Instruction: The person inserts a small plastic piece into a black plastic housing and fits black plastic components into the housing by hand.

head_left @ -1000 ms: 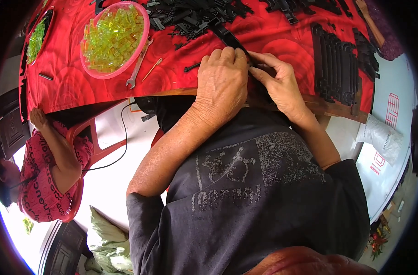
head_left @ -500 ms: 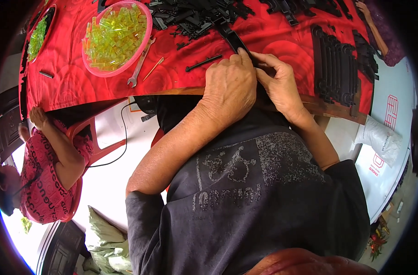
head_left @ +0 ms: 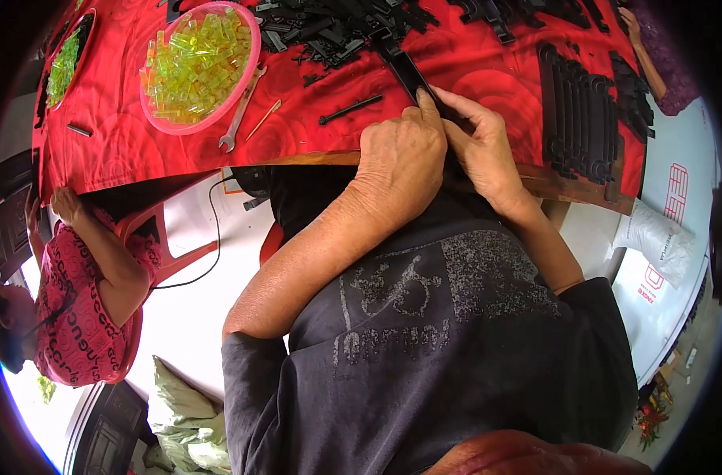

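A long black plastic bar [head_left: 407, 70] slants from the heap of parts down to the near table edge. My left hand [head_left: 404, 154] is closed over its near end, thumb pressed along the top. Against the same end, from the other side, my right hand [head_left: 485, 146] pinches with thumb and bent fingers. Between the hands the bar's near end is mostly hidden. Left of it, on the red cloth, lies a thin black rod [head_left: 350, 110] with a knobbed end.
Small black parts [head_left: 317, 28] are heaped at the back. A pink basket [head_left: 184, 129] of clear yellow-green pieces, a wrench [head_left: 239, 119] and a thin stick [head_left: 263, 119] lie left. Long black parts [head_left: 579, 115] line the right. Other people sit at the left [head_left: 87, 301] and far right [head_left: 646, 59].
My left hand has shifted slightly right and down along the bar, its thumb now lower. My right hand stays about where it was. The person at the left has raised a hand.
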Motion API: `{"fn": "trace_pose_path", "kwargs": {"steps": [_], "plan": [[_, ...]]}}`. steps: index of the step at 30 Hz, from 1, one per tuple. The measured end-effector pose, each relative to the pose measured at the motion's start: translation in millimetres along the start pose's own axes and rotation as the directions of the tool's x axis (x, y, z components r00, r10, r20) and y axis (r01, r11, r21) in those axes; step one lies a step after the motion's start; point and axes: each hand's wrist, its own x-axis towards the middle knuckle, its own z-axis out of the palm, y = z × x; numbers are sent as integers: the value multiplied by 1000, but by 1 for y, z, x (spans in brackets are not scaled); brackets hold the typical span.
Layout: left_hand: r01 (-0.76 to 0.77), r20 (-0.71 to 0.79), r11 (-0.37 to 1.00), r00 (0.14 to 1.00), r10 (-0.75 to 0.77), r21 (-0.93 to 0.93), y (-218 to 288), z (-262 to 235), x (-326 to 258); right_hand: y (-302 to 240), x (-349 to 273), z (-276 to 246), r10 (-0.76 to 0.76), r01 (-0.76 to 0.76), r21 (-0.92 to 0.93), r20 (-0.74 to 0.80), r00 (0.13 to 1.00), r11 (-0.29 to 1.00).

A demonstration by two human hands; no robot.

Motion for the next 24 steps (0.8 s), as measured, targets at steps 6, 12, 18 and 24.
{"fn": "trace_pose_path", "kwargs": {"steps": [6,12,18,24], "plan": [[-27,-37,1000,999,27,7,-3,4,1,-1,0,0,-1,0,-53,-14,1000,999],[39,98,999,994,-38,-5,0,-3,7,0,0,3,-50,49,-38,-16,999,998],[40,49,998,998,-37,-58,-4,3,6,-6,-4,3,53,-52,50,-8,999,997],[-21,-105,979,994,0,-205,-4,3,2,-21,0,-4,230,-228,400,44,972,888]]}}
